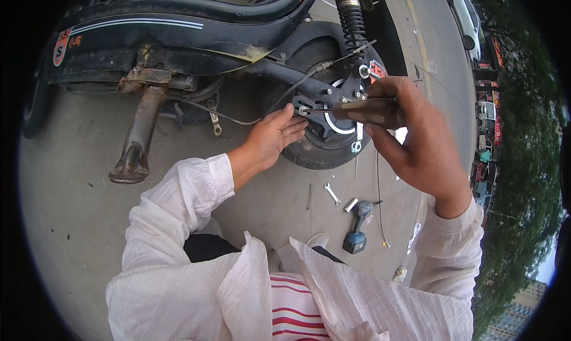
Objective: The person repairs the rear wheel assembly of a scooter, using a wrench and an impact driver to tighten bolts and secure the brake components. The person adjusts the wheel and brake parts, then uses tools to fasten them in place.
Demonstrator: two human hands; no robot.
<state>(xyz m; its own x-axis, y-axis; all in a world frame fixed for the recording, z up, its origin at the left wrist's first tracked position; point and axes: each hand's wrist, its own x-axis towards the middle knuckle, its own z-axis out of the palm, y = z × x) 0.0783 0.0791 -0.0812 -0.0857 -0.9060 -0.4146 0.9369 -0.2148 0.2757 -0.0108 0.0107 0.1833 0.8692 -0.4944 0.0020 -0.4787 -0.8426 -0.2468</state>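
Observation:
A dark electric scooter [172, 37] stands in front of me, its rear wheel [324, 158] near my hands. My right hand [425, 135] is closed around the handle of a screwdriver [369, 111]. The screwdriver lies nearly level, and its shaft points left to a round metal fastener [303, 110] on a dark bracket beside the wheel hub. With fingers stretched out, my left hand [269, 140] rests against the bracket's left end, thumb uppermost. A thin cable [288, 92] passes above the left hand. Whether the tip sits inside the fastener is too small to tell.
A blue-black cordless drill [356, 228], an open-end wrench [332, 194] and a metal cylinder [351, 205] lie on the pavement below the wheel. A rusty stand leg [143, 133] juts out at left. Parked cars [464, 19] and trees line the right side.

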